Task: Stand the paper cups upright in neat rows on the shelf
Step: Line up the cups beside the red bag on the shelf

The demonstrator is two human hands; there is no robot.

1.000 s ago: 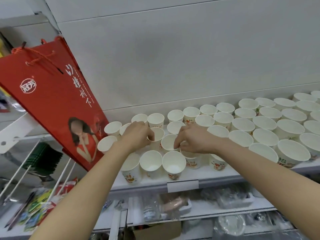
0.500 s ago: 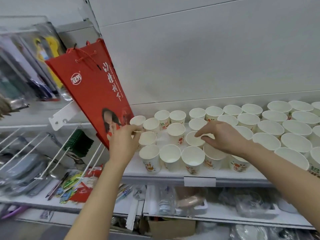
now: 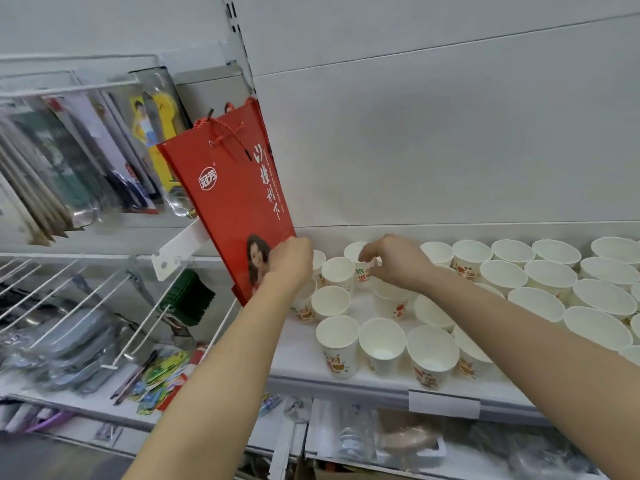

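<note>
Setting: shop shelving with pale grey back panels; a white shelf point(image 3: 304, 355) runs across the right and middle of the view.
Paper cups: white paper cups point(image 3: 550, 275) with red and orange print stand upright, mouths up, in rows over the shelf; the rows are tight on the right and looser toward the left end.
Front row: four cups near the shelf's front edge, the leftmost front cup point(image 3: 337, 344) just beside its neighbour.
Gap: a bare patch of shelf lies between the front row and the cups under the hands.
Left hand: left hand point(image 3: 290, 265) at the left end of the shelf, fingers curled down over the leftmost cups and touching the lower edge of the red bag; what it has hold of cannot be told, since its fingers are hidden behind its back.
Right hand: right hand point(image 3: 398, 263) above the second and third rows, fingers loosely bent and spread, thumb apart from them; it hovers over a printed cup point(image 3: 360, 261) with nothing clasped.
Red bag: red paper gift bag point(image 3: 235, 202) with cord handles, tilted, against the left end of the shelf.
Left bay: wire hooks point(image 3: 69, 285) with packaged goods, blurred.
Below: lower shelf point(image 3: 381, 441) with clear-wrapped items, indistinct.
Shelf edge: blank white label holder point(image 3: 444, 404).
</note>
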